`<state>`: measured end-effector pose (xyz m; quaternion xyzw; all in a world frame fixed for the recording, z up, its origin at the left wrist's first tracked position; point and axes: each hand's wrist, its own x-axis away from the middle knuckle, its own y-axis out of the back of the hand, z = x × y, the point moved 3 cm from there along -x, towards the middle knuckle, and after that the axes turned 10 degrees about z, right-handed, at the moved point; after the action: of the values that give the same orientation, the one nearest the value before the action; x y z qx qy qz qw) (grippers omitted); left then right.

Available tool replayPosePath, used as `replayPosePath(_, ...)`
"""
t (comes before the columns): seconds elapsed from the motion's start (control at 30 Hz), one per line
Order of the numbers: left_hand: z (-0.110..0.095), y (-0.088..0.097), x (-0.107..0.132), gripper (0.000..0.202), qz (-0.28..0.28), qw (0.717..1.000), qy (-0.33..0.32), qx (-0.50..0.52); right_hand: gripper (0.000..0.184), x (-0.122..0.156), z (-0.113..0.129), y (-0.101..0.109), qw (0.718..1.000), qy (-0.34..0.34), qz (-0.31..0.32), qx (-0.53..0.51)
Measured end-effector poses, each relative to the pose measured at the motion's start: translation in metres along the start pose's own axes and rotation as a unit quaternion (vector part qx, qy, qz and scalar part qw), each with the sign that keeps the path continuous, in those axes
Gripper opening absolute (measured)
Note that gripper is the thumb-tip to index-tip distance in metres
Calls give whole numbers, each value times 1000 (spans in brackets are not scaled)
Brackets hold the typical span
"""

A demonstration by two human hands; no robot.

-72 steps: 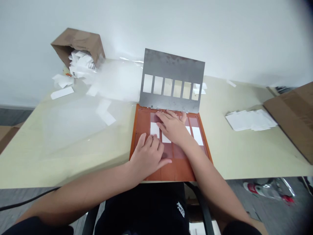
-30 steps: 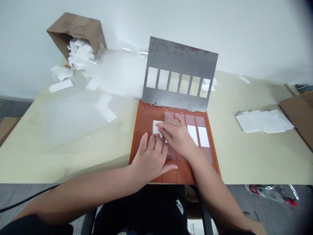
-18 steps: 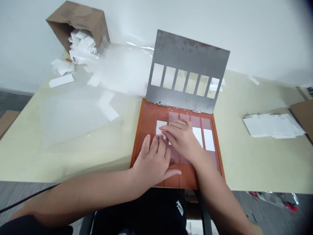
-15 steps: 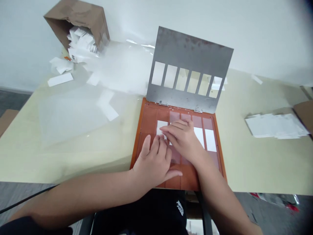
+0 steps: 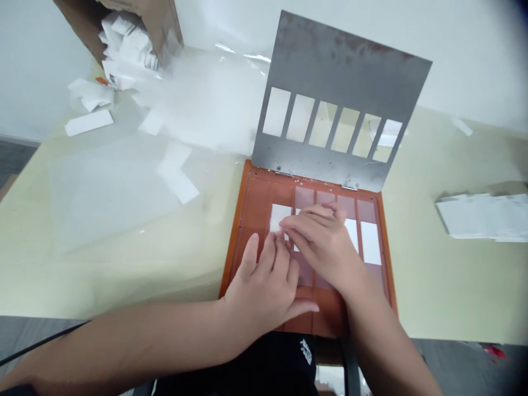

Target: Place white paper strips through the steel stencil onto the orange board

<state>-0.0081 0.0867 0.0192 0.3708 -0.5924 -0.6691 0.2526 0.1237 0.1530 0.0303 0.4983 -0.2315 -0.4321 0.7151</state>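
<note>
In front of me lies an orange tray (image 5: 235, 242) with long slots. Its hinged grey metal lid (image 5: 346, 63), which has a row of rectangular windows, is raised. A white card (image 5: 280, 213) sits in one slot. My right hand (image 5: 319, 236) pinches at that card's lower right corner, thumb and index finger together. My left hand (image 5: 268, 275) is spread with its fingertips touching the card's lower edge. More white cards (image 5: 370, 242) lie in the slots to the right, some partly hidden by my right hand. Clear film strips (image 5: 304, 197) show beneath them.
A stack of white cards (image 5: 478, 217) lies to the right on the pale table (image 5: 445, 286). At the back left, a cardboard box (image 5: 168, 27) holds white pieces. Translucent film sheets (image 5: 111, 181) and a few loose cards (image 5: 88, 122) are spread on the left.
The view has shifted closer, so the tray and lid appear larger. Both hands stay at the same card with nearly the same grip.
</note>
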Motion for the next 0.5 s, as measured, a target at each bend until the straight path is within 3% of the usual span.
replayPosePath(0.5, 1, 9, -2, 75, 32, 999, -2, 9, 25, 0, 4, 2, 998, 26, -14, 50)
